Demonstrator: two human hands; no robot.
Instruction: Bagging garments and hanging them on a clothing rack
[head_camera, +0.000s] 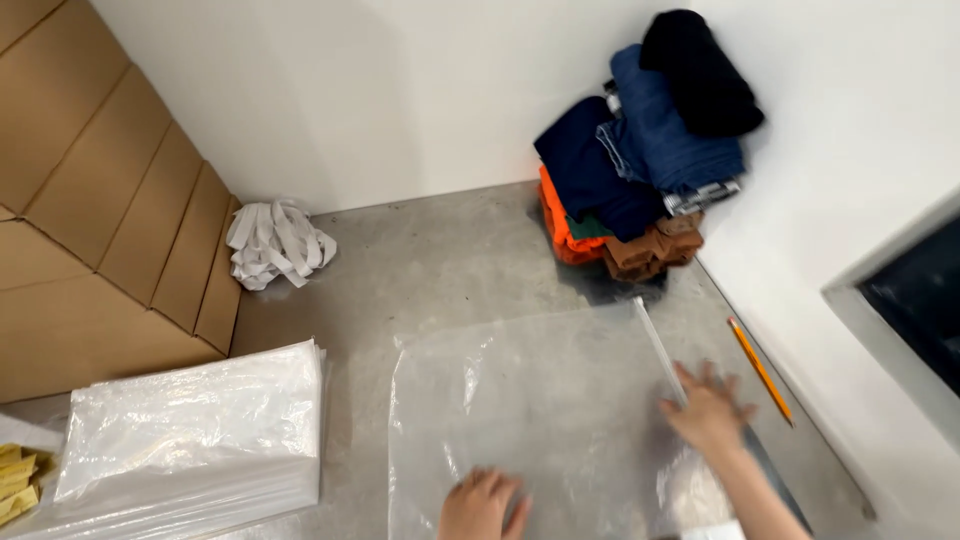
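Where the view begins at its bottom edge, the left hand (482, 505) lies flat on the near end of a clear plastic bag (530, 410), fingers spread a little and gripping nothing. To its right and slightly farther off, the right hand (708, 412) presses palm down, fingers fanned wide, on the bag's right edge beside the white zipper strip (658, 350). This bag is spread flat on the grey table (430, 260), and its zipper edge runs away from the right hand toward the far side, so the right hand is nearer that edge. A stack of plastic bags (190, 430) lies to the left, a pencil (760, 370) to the right. Farther back sit crumpled white strips (275, 243) and a pile of folded clothes (640, 160) against the wall.
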